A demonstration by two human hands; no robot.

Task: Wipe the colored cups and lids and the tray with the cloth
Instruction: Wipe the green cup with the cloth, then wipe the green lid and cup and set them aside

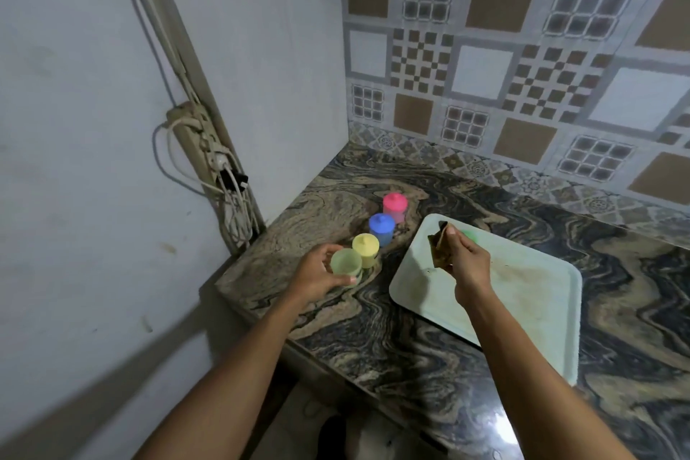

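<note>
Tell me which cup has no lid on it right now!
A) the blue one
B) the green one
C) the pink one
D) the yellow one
B: the green cup, held in the left hand, is open on top, while the pink cup, the blue cup and the yellow cup each wear a knobbed lid.

Glossy marbled stone counter (373, 332), translucent plastic cups (346, 265)
</note>
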